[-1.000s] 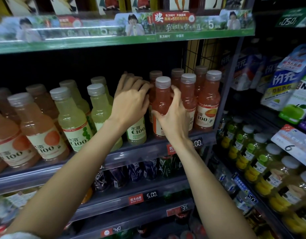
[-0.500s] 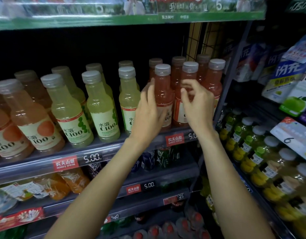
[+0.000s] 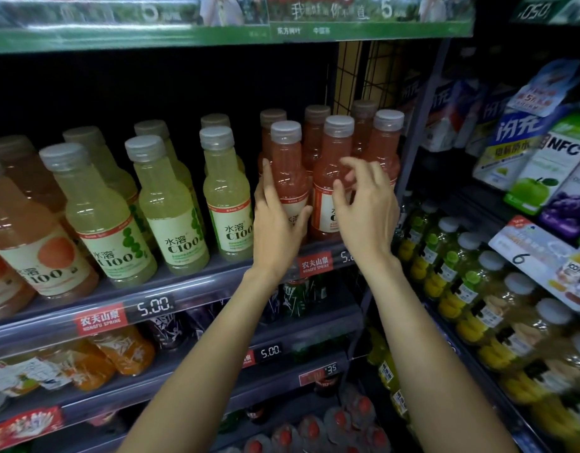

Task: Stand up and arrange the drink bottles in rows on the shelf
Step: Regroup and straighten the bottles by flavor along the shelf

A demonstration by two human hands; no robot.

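Note:
Pink grapefruit drink bottles with grey caps stand in rows at the right end of the shelf [image 3: 184, 289]. My left hand [image 3: 275, 220] grips the front-left pink bottle [image 3: 287, 165] around its label, thumb on the right side. My right hand [image 3: 367, 204] hovers in front of the neighbouring pink bottle [image 3: 334, 158], fingers spread and loosely curled, holding nothing. A third front pink bottle [image 3: 385, 142] stands at the far right. Pale yellow-green bottles [image 3: 167, 204] stand upright in rows to the left. Orange bottles [image 3: 33, 230] fill the far left.
A wire grid divider [image 3: 357, 76] closes the shelf's right end. The adjoining rack holds juice cartons [image 3: 543, 165] and green-capped bottles [image 3: 461, 266]. Lower shelves carry orange bottles lying down [image 3: 118, 351] and red-capped bottles [image 3: 314, 433]. A green banner shelf [image 3: 216, 34] hangs overhead.
My left hand moved from the yellow-green bottle to the front pink bottle. My right hand shifted to the second pink bottle, pinched it, and has now spread its fingers off it.

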